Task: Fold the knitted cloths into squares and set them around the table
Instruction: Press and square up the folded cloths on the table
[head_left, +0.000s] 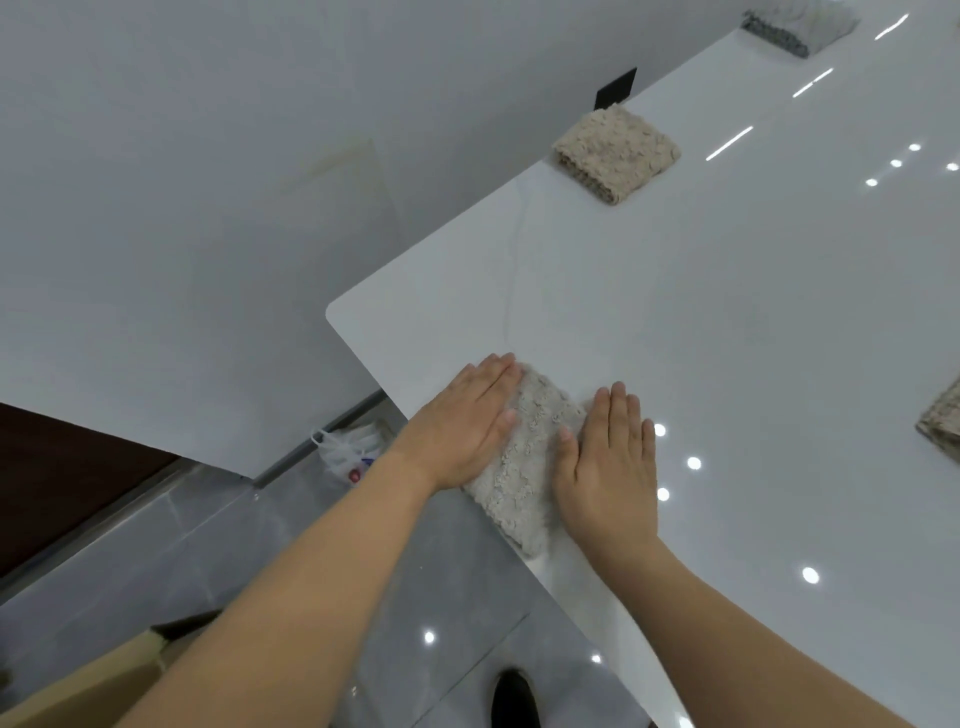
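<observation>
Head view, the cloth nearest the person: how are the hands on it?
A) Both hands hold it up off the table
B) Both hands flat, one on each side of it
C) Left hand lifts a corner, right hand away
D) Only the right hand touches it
B: the left hand and right hand lie flat with straight fingers on either side of the folded cloth, which lies at the table edge.

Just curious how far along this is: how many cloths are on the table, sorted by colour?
Beige cloths: 3, one under the hands, one folded further along the edge, one cut off at the right edge
Grey cloths: 1, at the far end
Total: 4
</observation>
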